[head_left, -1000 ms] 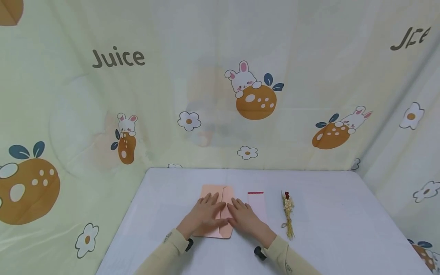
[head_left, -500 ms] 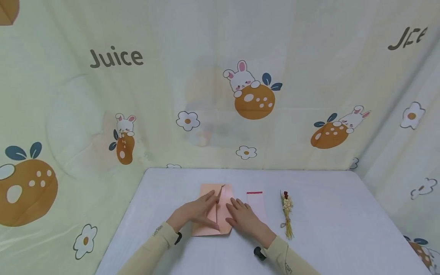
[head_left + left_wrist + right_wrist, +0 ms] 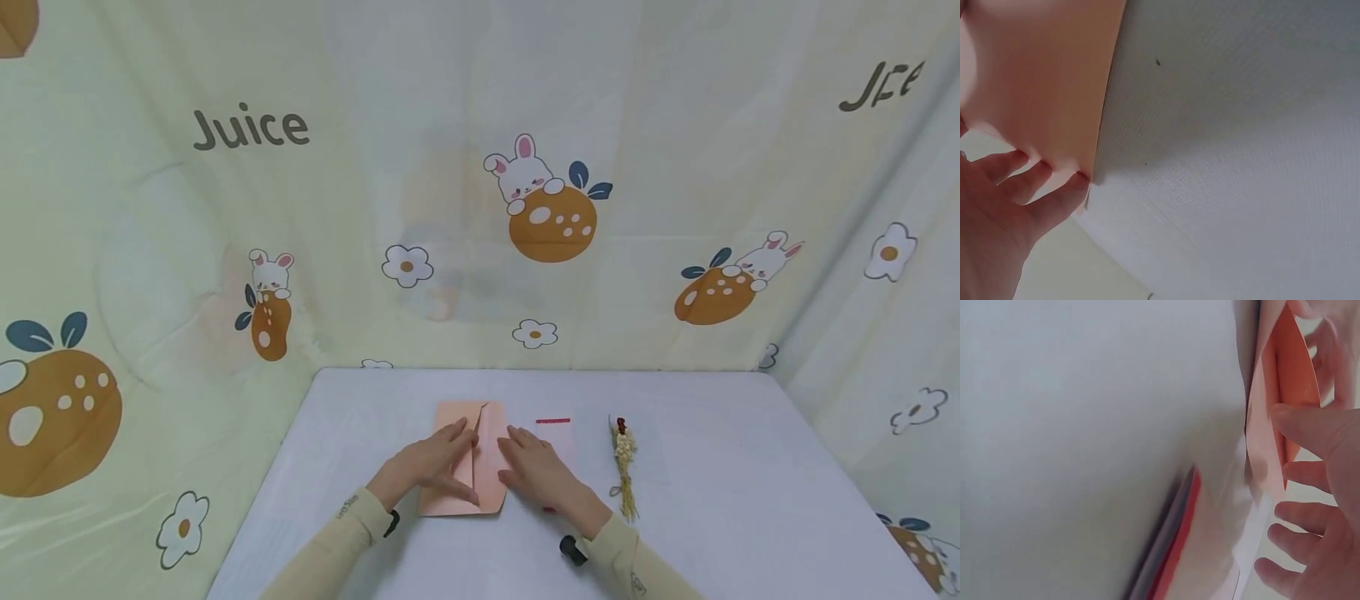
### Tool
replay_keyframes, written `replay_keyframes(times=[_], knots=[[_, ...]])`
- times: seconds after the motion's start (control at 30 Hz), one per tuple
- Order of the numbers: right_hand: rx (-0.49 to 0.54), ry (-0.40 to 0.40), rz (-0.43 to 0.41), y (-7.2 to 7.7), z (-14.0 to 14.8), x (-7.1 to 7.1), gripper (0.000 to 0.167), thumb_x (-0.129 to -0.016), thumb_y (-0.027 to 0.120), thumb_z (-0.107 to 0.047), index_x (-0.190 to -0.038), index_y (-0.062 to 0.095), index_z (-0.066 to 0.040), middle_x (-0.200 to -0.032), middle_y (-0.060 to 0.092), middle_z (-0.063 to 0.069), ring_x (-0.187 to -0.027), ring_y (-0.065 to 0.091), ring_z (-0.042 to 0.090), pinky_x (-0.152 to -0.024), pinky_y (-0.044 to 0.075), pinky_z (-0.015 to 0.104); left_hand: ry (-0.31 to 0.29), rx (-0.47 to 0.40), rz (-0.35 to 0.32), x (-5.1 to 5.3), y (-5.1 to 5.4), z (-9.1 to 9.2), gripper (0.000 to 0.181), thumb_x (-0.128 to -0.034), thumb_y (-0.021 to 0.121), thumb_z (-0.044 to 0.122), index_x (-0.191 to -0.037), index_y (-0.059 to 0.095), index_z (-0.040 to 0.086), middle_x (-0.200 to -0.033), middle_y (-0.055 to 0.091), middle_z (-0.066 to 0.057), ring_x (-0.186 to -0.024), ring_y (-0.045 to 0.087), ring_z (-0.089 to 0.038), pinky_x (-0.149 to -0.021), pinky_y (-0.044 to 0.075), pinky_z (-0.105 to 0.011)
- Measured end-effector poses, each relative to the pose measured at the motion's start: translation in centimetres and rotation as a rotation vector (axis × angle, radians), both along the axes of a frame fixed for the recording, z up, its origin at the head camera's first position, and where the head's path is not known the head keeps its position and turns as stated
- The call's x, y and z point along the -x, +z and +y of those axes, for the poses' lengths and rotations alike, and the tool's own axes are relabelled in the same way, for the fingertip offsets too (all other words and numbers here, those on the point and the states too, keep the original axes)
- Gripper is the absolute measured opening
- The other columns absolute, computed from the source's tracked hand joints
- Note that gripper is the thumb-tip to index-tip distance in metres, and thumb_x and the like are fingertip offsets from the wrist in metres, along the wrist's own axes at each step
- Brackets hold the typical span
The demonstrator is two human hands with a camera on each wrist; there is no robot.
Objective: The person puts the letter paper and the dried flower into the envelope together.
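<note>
A light pink paper envelope (image 3: 489, 467) lies on the table with its long flap on the right side, and the flap's free edge stands slightly raised. My left hand (image 3: 423, 467) rests on the envelope's left part, thumb and forefinger spread along that edge; several of its fingers touch the paper in the left wrist view. At the envelope's right edge is my right hand (image 3: 543, 471), fingers extended. In the right wrist view its thumb touches the flap, and the orange inside of the envelope (image 3: 1297, 369) shows. A pale card (image 3: 555, 437) with a red strip lies partly hidden under my right hand.
A small bunch of dried flowers (image 3: 624, 467) lies to the right of the card. The white table (image 3: 720, 483) ends against a printed curtain (image 3: 450, 167) at the back, with more curtain at both sides.
My left hand has drawn back to the left from the flap, whose free edge has risen. My right hand has slid slightly right, toward the envelope's edge. Card and flowers lie as before.
</note>
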State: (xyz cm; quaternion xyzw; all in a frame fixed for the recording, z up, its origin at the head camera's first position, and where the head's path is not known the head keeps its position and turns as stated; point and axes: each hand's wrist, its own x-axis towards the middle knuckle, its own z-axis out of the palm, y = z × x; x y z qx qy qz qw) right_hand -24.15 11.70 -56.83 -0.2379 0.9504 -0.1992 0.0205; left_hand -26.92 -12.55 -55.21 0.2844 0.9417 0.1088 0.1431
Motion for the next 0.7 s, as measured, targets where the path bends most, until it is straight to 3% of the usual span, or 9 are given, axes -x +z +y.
replay_keyframes(times=[0.37,0.53,0.7], knots=[[-0.015,-0.136,0.022,-0.7,4.2,0.0,0.061,-0.093,0.072,-0.029,-0.143,0.051,-0.004,-0.152,0.046,0.023,-0.141,0.044,0.041,-0.113,0.038,0.059,-0.011,-0.019,0.011,-0.1,-0.3,0.1,0.099,-0.0683,0.072,0.080,-0.144,0.039,0.026,-0.167,0.021,-0.013,-0.150,0.032,-0.033,-0.101,0.051,-0.052],[-0.020,-0.225,0.036,-0.8,6.2,-0.2,0.062,-0.094,0.071,-0.028,-0.143,0.050,0.003,-0.149,0.047,0.028,-0.137,0.045,0.045,-0.109,0.039,0.061,-0.006,-0.033,-0.005,-0.2,-0.2,0.0,0.101,-0.0685,0.073,0.079,-0.147,0.038,0.026,-0.168,0.018,-0.013,-0.152,0.030,-0.033,-0.103,0.050,-0.053],[0.025,-0.372,0.025,-0.6,7.4,-0.8,0.057,-0.094,0.071,-0.029,-0.132,0.053,0.011,-0.127,0.057,0.028,-0.115,0.058,0.041,-0.098,0.051,0.055,-0.006,-0.039,-0.013,-0.3,0.0,0.0,0.104,-0.0692,0.073,0.077,-0.151,0.036,0.024,-0.168,0.016,-0.013,-0.152,0.028,-0.033,-0.105,0.048,-0.054]])
